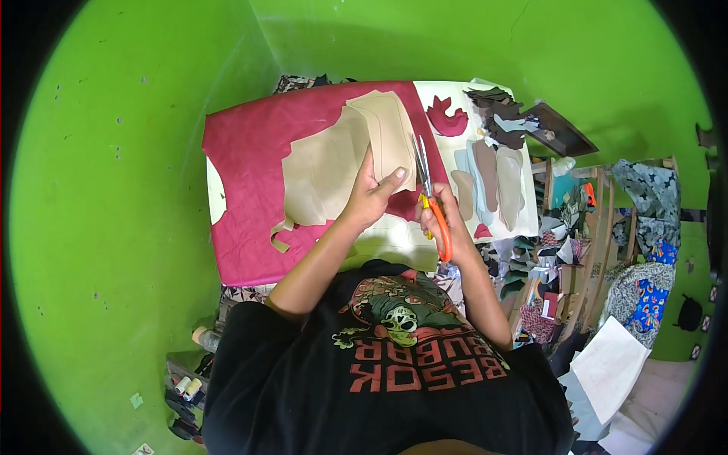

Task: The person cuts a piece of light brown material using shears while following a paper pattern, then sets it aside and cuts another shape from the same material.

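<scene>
My left hand [373, 193] grips the lower edge of a beige sheet of material [383, 136], thumb on top, with outlines drawn on it. In my right hand [449, 216] is a pair of scissors [423, 168] with orange and yellow handles, its blades pointing up along the right edge of the sheet. The blades look slightly apart. Beneath the held part lies more beige material [315, 167], with a curled strip [280, 239] at its lower left. A large red sheet [246, 174] is spread under it all.
On the white table surface [523, 220] at right lie cut red scraps [447, 119], dark pieces [497, 114] and long grey, brown and blue pieces [485, 178]. A dark tray [561, 129] juts past the table corner. Shelves with scraps [576, 258] stand further right; green walls [152, 152] enclose the table.
</scene>
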Motion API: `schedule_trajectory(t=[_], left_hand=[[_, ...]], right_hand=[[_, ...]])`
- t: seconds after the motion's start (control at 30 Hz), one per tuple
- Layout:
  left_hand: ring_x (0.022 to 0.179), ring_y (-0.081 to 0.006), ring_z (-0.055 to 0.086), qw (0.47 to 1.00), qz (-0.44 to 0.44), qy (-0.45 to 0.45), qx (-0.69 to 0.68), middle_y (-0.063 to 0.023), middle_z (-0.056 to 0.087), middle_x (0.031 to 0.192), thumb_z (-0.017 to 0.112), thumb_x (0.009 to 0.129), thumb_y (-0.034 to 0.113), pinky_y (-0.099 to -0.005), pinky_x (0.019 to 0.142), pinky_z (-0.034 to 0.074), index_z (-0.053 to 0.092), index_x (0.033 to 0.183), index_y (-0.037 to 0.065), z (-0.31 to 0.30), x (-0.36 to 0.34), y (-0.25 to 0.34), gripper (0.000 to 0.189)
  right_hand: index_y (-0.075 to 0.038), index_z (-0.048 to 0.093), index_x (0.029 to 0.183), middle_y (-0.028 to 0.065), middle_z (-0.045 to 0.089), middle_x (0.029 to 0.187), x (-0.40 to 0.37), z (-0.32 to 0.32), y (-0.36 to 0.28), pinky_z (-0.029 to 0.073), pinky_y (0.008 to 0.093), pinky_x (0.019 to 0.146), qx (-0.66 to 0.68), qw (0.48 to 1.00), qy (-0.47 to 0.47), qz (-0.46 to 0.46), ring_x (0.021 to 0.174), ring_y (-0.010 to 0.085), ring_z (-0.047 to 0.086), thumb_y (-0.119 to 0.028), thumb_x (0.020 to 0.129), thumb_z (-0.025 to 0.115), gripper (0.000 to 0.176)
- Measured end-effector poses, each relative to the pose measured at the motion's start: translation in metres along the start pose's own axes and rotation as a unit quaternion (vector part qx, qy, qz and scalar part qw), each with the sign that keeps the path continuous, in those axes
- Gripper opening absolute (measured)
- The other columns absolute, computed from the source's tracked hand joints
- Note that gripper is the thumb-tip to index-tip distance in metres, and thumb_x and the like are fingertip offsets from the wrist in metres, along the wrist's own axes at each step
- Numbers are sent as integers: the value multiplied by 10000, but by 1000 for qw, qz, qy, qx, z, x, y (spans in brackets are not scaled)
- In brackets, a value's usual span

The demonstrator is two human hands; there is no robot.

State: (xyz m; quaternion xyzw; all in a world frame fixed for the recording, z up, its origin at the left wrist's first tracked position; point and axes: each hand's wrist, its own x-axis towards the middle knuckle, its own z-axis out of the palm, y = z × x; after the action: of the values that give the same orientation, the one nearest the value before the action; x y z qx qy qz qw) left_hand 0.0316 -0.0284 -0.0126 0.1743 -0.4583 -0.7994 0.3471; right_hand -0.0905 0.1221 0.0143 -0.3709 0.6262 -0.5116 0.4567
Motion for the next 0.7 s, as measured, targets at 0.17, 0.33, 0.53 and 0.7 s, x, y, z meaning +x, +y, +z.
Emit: schedule_trajectory(t=[0.17,0.33,0.53,0.7], left_hand=[[1187,-153,574,991,71,104,45,-98,577,1320,597,1060,174,-313,1026,471,383,1471,20,7,4,-9,488],[1212,-166,549,967,182,166,62,-118,557,1331,577,1075,179,-329,1048,439,369,1455,6,21,10,0,467],[1263,-193,537,960,202,181,72,-149,524,1371,656,1020,107,-349,1078,433,319,1473,2,34,10,2,575],[1254,-195,553,966,190,162,71,-146,538,1359,675,996,67,-345,1065,448,334,1460,5,39,4,4,579]], right_hand=[[-55,402,1268,10,491,891,-19,-2,-1,423,269,687,-20,1000,-7,23,767,96,465,-317,1031,650,432],[-58,400,1303,68,545,974,-33,4,5,490,333,828,-89,995,-23,40,894,165,568,-342,1017,665,483],[-59,356,1337,94,551,1016,-24,14,-1,497,372,870,-97,995,-14,9,929,197,577,-372,1027,642,525],[-47,351,1326,90,544,982,-20,9,-9,472,344,813,-91,996,-5,-1,871,174,539,-389,1038,620,523]])
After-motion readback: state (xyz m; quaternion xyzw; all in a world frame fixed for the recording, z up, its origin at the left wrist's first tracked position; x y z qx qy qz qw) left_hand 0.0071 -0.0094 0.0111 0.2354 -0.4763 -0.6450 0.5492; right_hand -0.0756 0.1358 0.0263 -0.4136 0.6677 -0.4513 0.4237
